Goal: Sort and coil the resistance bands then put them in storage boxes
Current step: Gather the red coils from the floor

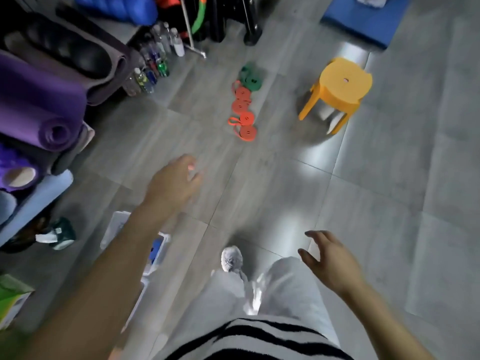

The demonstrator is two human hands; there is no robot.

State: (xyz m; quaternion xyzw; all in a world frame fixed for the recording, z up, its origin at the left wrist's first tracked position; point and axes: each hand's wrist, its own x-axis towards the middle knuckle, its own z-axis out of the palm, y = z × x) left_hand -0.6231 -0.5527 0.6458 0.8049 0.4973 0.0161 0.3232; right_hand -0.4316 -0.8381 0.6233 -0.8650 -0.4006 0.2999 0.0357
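Several coiled orange resistance bands (243, 114) lie in a row on the grey tiled floor ahead, with coiled green bands (250, 77) at the far end of the row. My left hand (172, 183) reaches forward above the floor, fingers relaxed and holding nothing, well short of the bands. My right hand (331, 261) hangs lower on the right beside my leg, fingers spread and empty. A white storage box (114, 227) with something blue inside (155, 252) sits on the floor under my left forearm, partly hidden by it.
Rolled purple and dark yoga mats (44, 100) pile up on the left. Several bottles (153, 66) stand by them. An orange plastic stool (337, 92) stands to the right of the bands. A blue mat (363, 22) lies at the far right. My grey shoe (231, 258) is on the floor.
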